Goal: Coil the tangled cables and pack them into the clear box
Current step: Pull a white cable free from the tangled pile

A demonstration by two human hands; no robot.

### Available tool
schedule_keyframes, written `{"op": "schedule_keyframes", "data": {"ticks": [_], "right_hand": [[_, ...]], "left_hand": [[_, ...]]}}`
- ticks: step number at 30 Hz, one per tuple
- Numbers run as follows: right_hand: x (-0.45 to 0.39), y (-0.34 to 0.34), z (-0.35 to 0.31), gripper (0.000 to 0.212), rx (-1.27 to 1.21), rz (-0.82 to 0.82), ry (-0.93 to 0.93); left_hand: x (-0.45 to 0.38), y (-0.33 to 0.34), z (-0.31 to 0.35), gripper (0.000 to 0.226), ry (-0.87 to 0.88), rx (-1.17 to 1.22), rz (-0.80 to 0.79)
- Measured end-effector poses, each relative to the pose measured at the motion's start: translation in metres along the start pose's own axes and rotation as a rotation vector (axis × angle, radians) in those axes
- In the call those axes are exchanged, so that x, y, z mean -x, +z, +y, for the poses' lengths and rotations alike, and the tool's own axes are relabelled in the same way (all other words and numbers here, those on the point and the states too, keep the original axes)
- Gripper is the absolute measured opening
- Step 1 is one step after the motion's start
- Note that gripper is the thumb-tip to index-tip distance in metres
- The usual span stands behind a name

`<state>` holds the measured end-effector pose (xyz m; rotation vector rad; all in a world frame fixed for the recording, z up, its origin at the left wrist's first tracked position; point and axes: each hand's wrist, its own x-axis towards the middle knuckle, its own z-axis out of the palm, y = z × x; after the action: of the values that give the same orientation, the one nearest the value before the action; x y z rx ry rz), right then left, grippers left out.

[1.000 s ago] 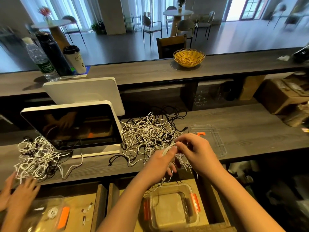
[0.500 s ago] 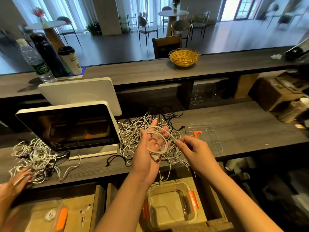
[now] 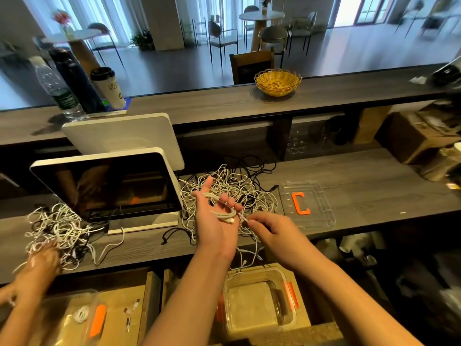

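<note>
Fingers [image 3: 225, 201] of the left hand [image 3: 214, 221] are lying spread, palm up, cradling a coiled cable [image 3: 222, 214]; right hand [image 3: 269, 228] is pinching its tail end just beside, directly above the clear box [image 3: 259, 305].

2 cable piles [image 3: 225, 193] [image 3: 56, 227], 2 clear boxes [image 3: 259, 304] [image 3: 72, 318], 1 lid [image 3: 308, 204], 1 basket [image 3: 277, 82]
</note>
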<state>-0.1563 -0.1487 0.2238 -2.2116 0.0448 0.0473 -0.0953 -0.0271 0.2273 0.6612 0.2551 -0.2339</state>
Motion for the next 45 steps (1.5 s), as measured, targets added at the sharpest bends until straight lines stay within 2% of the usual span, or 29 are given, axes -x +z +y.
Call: {"op": "schedule_keyframes", "data": {"ticks": [5, 9, 14, 19, 21, 23, 27, 32, 35, 37, 38, 42, 45], "right_hand": [[0.008, 0.012, -0.018, 0.02, 0.183, -0.134, -0.083], [0.012, 0.013, -0.029, 0.02, 0.326, -0.199, -0.135], [0.013, -0.003, -0.04, 0.019, 0.326, -0.187, -0.143], [0.011, -0.031, -0.039, 0.02, 0.355, -0.165, -0.225], [0.009, -0.042, -0.035, 0.016, 0.314, -0.092, -0.274], [0.008, -0.052, -0.032, 0.013, 0.262, 0.014, -0.288], [0.007, -0.066, -0.029, 0.036, 0.174, 0.132, -0.25], [0.01, -0.078, -0.024, 0.037, 0.125, 0.123, -0.194], [0.013, -0.087, -0.024, 0.037, 0.171, 0.085, -0.231], [0.012, -0.091, -0.023, 0.03, 0.211, 0.096, -0.252], [0.011, -0.093, -0.021, 0.026, 0.201, 0.113, -0.244], [0.01, -0.095, -0.011, 0.03, 0.15, 0.076, -0.172], [0.008, -0.094, -0.006, 0.039, 0.132, 0.046, -0.137]], "left_hand": [[-0.007, 0.003, 0.005, 0.042, 0.101, -0.078, 0.047], [-0.005, -0.001, 0.002, 0.044, 0.193, -0.28, 0.029], [-0.005, -0.001, -0.006, 0.047, 0.205, -0.576, -0.022], [-0.001, 0.005, -0.016, 0.055, 0.004, -0.648, -0.143], [0.002, 0.006, -0.019, 0.06, -0.126, -0.655, -0.223], [0.006, 0.009, -0.024, 0.075, -0.207, -0.755, -0.284], [0.013, 0.016, -0.028, 0.089, -0.287, -0.852, -0.322], [0.019, 0.017, -0.027, 0.095, -0.487, -0.778, -0.487], [0.022, 0.017, -0.025, 0.097, -0.565, -0.719, -0.593], [0.019, 0.012, -0.023, 0.098, -0.589, -0.744, -0.65], [0.019, 0.012, -0.021, 0.096, -0.614, -0.799, -0.662], [0.025, 0.017, -0.01, 0.051, -0.621, -1.113, -0.803], [0.026, 0.018, -0.008, 0.045, -0.519, -1.202, -0.84]]}}
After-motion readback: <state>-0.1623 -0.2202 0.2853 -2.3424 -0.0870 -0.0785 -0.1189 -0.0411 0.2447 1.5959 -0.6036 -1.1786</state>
